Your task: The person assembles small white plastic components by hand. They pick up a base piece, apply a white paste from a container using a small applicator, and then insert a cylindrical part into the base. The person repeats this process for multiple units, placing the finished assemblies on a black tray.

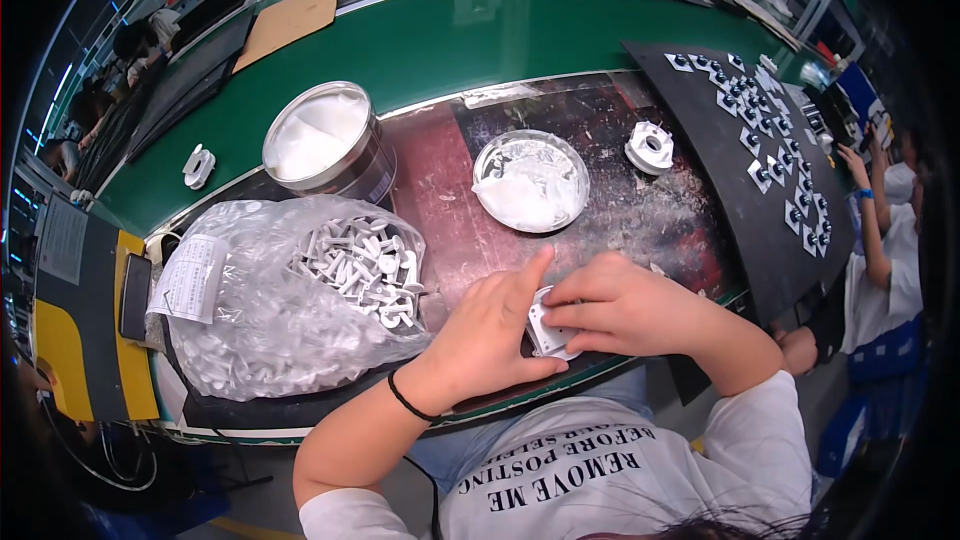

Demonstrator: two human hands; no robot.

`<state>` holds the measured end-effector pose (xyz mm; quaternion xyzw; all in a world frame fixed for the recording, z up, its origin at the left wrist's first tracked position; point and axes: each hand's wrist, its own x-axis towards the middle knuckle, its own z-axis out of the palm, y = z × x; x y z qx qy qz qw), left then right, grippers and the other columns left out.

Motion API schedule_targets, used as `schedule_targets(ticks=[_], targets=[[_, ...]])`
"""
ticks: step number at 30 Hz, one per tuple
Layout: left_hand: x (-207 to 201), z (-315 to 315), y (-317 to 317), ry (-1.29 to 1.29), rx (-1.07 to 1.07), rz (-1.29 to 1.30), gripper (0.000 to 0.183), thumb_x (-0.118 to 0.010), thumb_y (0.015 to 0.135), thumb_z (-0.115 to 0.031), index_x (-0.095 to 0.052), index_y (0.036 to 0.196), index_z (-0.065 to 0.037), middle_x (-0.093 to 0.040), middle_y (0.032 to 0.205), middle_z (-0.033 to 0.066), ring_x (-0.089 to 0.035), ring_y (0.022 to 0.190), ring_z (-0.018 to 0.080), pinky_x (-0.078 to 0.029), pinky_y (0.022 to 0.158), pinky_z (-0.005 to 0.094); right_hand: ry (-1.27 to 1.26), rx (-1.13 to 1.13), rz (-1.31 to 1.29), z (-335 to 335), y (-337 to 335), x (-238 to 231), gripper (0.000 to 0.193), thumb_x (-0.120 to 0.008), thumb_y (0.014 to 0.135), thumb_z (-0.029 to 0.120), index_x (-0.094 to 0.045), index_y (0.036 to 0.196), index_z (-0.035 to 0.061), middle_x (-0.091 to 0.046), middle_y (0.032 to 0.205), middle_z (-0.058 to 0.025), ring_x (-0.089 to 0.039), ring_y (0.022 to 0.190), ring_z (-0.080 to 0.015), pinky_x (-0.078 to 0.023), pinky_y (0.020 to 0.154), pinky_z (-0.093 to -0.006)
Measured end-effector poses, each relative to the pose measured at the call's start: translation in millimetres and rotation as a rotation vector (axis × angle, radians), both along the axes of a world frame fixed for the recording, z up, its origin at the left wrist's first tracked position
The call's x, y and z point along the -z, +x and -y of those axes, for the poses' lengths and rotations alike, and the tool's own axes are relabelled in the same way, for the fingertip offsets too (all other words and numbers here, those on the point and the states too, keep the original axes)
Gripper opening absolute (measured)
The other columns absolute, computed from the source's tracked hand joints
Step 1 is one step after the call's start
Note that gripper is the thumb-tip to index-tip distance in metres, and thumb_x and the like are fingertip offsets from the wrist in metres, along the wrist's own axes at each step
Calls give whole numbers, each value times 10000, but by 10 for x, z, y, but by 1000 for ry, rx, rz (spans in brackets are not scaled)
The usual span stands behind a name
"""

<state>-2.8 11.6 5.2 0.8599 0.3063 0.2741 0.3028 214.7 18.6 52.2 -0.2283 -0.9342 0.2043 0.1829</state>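
Close to the table's front edge, a white plastic housing [546,332] with small holes sits between my two hands. My left hand [490,325] grips it from the left, thumb along its lower side. The fingertips of my right hand [625,308] are bent together on its right side and cover part of it. Left of my hands lies a clear plastic bag [250,350], its mouth showing many white plastic stemmed pieces [365,265]. Beyond my hands stands a round metal lid [530,180] smeared with white paste.
A round tin [335,140] of white paste stands behind the bag. Another white part [650,148] lies at the right; a small white piece [199,167] lies far left. A black board [720,140] at right bears several small parts. Other people work at both sides.
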Motion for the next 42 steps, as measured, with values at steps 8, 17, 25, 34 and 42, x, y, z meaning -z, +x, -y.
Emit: schedule_targets(ticks=[8,17,25,34,42], targets=[[-14,4,-12,1,15,-26,1121,-812,629,-277,-81,1447,-50,-548,1175,185,-521,1072,368,-387,940,441,9,-25,39,-4,9,13,296,-716,729,220,-669,990,88,-610,1000,-31,-576,932,-205,-409,816,-362],[-17,8,-4,-36,19,-55,1113,-810,631,-280,-88,1447,-50,-547,1190,179,-506,1091,373,-371,958,444,-35,-55,54,-25,38,-16,269,-709,712,176,-662,963,91,-603,1000,-14,-571,913,-186,-381,867,-353],[-39,4,-12,-61,22,-69,1108,-809,626,-262,-98,1450,-55,-546,1191,172,-505,1086,367,-366,955,443,-7,-33,57,-5,53,-16,273,-717,692,174,-664,948,97,-596,950,-15,-572,895,-177,-380,835,-338],[-54,4,-3,-77,27,-69,1094,-803,629,-250,-105,1447,-48,-547,1192,178,-503,1093,371,-361,964,442,-14,4,71,36,49,-14,264,-709,706,181,-651,955,114,-595,954,3,-570,917,-161,-368,848,-348],[-29,2,-1,-7,19,4,1034,-778,633,-224,-159,1444,-58,-536,994,167,-516,948,343,-394,875,424,-14,-13,97,22,54,-39,261,-702,712,178,-641,960,121,-582,942,10,-563,896,-164,-360,844,-353]])
